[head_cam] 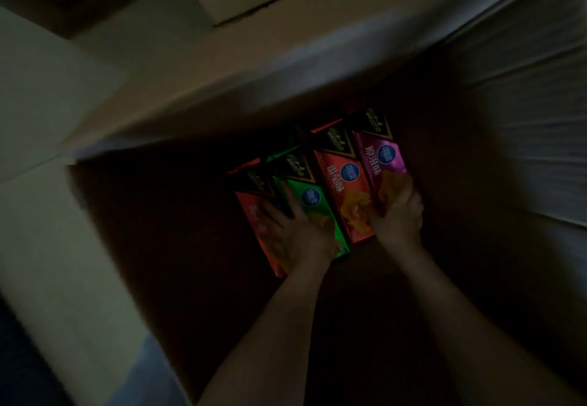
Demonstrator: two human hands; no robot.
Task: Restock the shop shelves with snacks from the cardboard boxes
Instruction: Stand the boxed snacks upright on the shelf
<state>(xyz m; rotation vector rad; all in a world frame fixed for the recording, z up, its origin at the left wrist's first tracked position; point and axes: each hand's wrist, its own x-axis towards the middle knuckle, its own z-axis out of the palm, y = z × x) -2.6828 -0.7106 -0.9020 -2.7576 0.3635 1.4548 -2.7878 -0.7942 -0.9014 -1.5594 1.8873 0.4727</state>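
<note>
Deep in the dim box (143, 247), my left hand (295, 231) lies spread flat on the green pack (313, 199) and my right hand (400, 212) curls round the purple pack (381, 158) at its near end, so if I lift the row like this, the unheld middle pack could slip and drop.

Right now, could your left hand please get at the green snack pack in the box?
Probably yes: the left hand rests across the green pack and the red pack beside it, and nothing covers them in the open cardboard box.
</note>
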